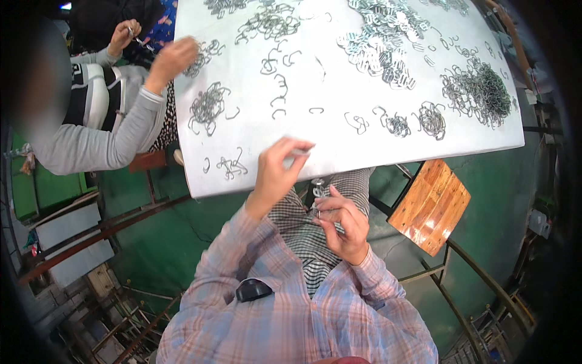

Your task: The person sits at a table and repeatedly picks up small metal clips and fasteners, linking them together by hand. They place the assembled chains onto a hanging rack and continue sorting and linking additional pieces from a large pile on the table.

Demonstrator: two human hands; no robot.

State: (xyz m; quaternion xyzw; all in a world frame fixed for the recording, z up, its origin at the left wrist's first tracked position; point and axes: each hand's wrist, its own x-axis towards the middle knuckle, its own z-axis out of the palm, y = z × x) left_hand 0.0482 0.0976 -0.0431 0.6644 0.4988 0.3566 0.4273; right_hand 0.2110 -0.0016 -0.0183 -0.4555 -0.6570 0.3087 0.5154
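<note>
My left hand [277,173] is raised over the near edge of the white table, thumb and fingers drawn together in a pinch. Motion blur hides what it may hold, though something small and dark shows at the fingertips. Lower, above my lap, my right hand [344,225] is closed, its fingers pinching a small shiny metal piece [317,212]. Just beyond these fingers are more small silvery pieces [317,185], whose links to one another I cannot make out. Nearest on the table lie a single C-shaped metal hook [316,110] and a loose pair of bent wire hooks [357,123].
Piles of wire hooks [479,94] and flat slotted silvery pieces [388,45] cover parts of the white table [267,148]. At the left a co-worker's hand [176,57] reaches over a hook pile. A wooden stool [430,206] stands at the right, beneath the table's edge.
</note>
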